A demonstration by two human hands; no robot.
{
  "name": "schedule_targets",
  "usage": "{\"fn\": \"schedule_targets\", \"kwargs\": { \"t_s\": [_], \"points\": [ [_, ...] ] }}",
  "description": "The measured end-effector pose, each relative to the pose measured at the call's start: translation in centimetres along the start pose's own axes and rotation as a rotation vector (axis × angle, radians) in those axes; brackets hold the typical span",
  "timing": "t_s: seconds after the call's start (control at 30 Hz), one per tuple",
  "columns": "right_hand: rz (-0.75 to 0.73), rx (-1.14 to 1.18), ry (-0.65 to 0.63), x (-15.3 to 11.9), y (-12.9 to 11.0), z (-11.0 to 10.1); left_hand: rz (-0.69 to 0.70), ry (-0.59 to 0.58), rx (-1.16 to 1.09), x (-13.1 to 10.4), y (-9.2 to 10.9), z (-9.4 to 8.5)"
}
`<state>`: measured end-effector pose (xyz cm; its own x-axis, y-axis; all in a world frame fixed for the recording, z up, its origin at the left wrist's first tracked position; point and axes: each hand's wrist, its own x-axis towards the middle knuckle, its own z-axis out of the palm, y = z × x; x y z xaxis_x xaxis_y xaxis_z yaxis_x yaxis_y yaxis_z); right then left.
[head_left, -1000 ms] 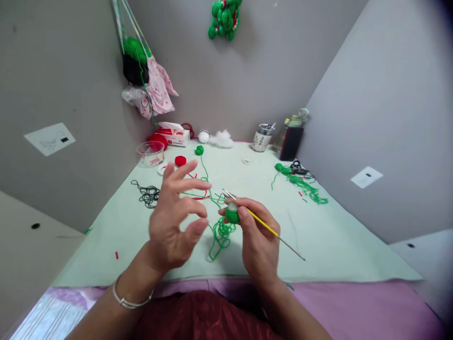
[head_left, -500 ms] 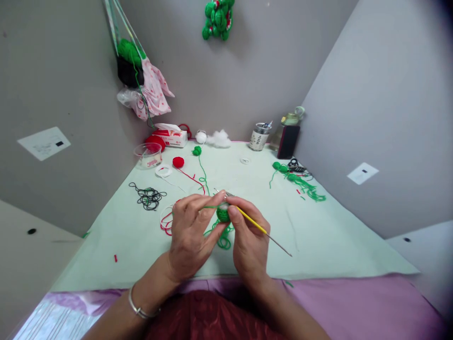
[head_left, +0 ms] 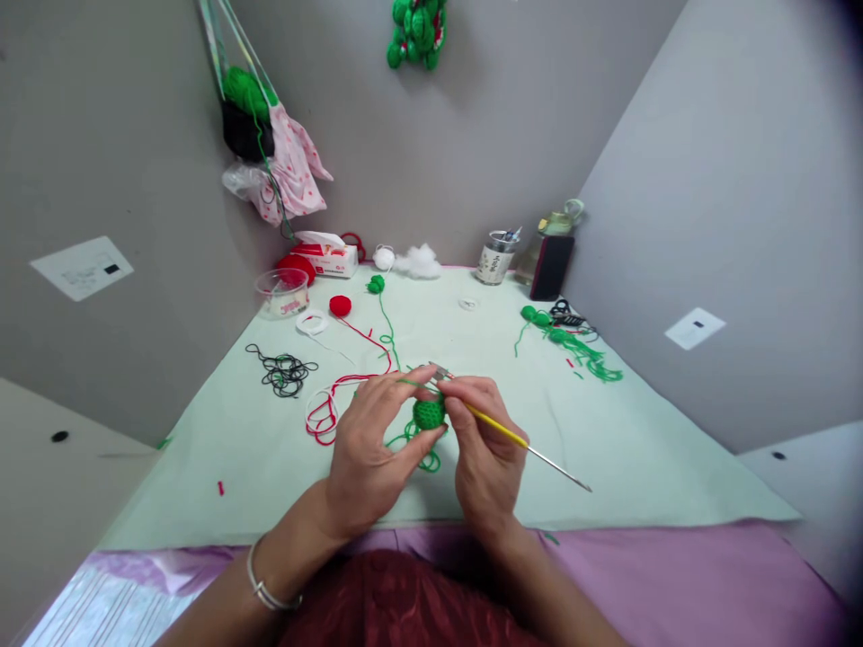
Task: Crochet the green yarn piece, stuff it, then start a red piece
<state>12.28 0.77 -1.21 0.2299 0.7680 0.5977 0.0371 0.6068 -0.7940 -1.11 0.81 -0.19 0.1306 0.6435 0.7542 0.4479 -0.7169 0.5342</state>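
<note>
Between the thumb and fingers of my left hand (head_left: 368,449) sits a small green crochet piece (head_left: 429,414), rounded like a ball. A strand of green yarn runs over the left fingers. My right hand (head_left: 486,454) grips a crochet hook (head_left: 499,426) by its yellow handle, its long metal shank pointing down to the right. The other end of the hook is at the top of the piece, partly hidden by the fingers. Loose green yarn (head_left: 427,462) lies in loops on the table below the hands.
Around the hands lie red yarn (head_left: 322,422), a tangle of black cord (head_left: 283,374) and a red yarn ball (head_left: 341,306). Green crochet pieces (head_left: 538,315) are at the right. A tissue pack (head_left: 335,261), white stuffing (head_left: 419,262), pen holder (head_left: 495,261) and phone (head_left: 553,269) line the back.
My right hand has shifted slightly right and down with the hook, whose free end reaches farther right. The green piece is turned, showing more of its stitched side.
</note>
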Motion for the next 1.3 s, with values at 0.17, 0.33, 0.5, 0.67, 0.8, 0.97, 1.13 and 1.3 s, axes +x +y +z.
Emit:
{"fn": "schedule_targets", "kwargs": {
  "t_s": [0.17, 0.33, 0.5, 0.67, 0.8, 0.97, 1.13, 1.3],
  "points": [
    [-0.063, 0.055, -0.01, -0.2, 0.0, -0.2, -0.258, -0.059, -0.207, 0.2, 0.5, -0.6],
    [-0.089, 0.076, -0.092, 0.3, -0.5, -0.9, -0.491, -0.08, -0.493, 0.0, 0.5, -0.9],
    [-0.111, 0.07, -0.095, 0.4, -0.9, -1.4, -0.628, -0.118, -0.729, -0.4, 0.4, -0.7],
    [0.027, 0.232, -0.092, 0.2, 0.0, -1.6, -0.653, -0.109, -0.757, -0.5, 0.4, -0.5],
    [0.081, 0.338, -0.081, -0.2, 0.4, -1.5, -0.653, -0.109, -0.8, -0.5, 0.5, -0.3],
    [0.006, 0.285, -0.03, -0.4, 0.0, -1.2, -0.637, -0.099, -0.853, -0.5, 0.7, -0.3],
    [0.088, 0.446, -0.125, 0.4, -0.2, -1.6, -0.67, -0.174, -1.04, -0.3, 0.6, -0.7],
    [0.15, 0.472, -0.247, 1.5, -0.3, -2.8, -0.685, -0.242, -1.0, -0.1, 0.5, -1.4]
  ]
}}
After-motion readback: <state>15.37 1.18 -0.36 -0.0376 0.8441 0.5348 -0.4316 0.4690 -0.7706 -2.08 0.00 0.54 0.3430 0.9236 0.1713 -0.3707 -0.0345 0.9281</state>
